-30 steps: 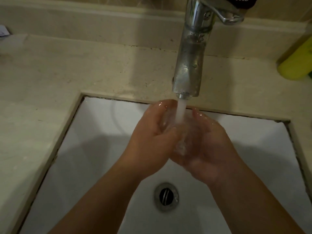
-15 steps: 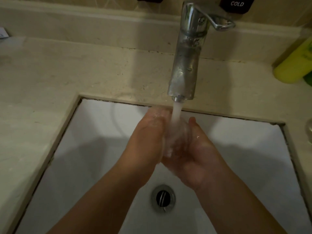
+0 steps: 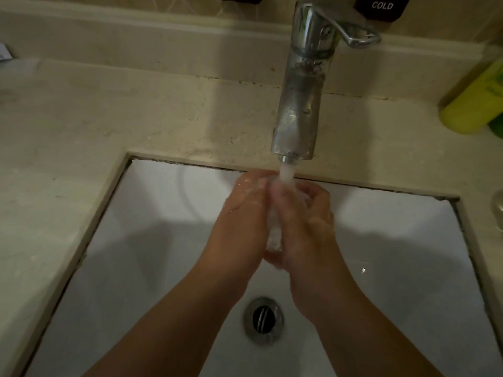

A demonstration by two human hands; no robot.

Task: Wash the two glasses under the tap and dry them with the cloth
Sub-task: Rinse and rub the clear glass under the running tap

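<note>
A small clear glass is pressed between my two hands under the running chrome tap. My left hand cups its left side. From the other side my right hand wraps it with curled fingers. The white stream of water falls onto the glass top and my fingers. Most of the glass is hidden by my hands and the water. At the right edge of the counter a second glass shows only in part. No cloth is in view.
The white sink basin has a metal drain below my wrists. A beige stone counter surrounds it. A yellow-green bottle stands at the back right. The tap lever points right.
My hands have closed tighter together around the glass under the stream, and my right fingers have curled over its top. The view has shifted slightly.
</note>
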